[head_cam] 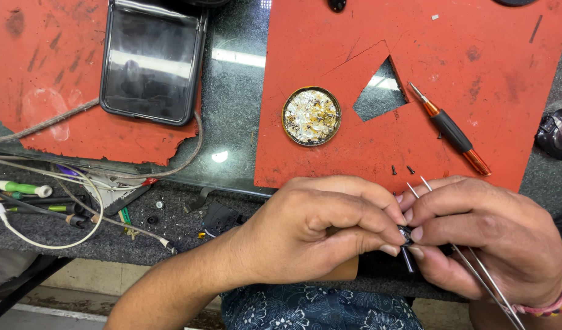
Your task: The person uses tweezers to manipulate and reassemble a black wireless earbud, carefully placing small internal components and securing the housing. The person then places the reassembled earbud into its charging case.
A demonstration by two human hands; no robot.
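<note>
From the head view, a dark speckled stone counter [232, 104] carried a torn red rubber mat [476, 67], with a round tin of solder scraps [311, 116] lying on it. At the near edge, the left hand [311, 235] and right hand [482, 235] met fingertip to fingertip, both pinching a small dark metal part [407, 239] between them. Thin silver tweezers [476, 269], gripped in the right hand, ran diagonally from its wrist toward the mat.

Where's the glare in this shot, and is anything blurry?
Head view: bright strip reflections lie on the phone screen and on the dark glossy counter between the red mats; the hands, left and right, and the tweezers look sharp; straight edges bend slightly near the frame's edges.
</note>
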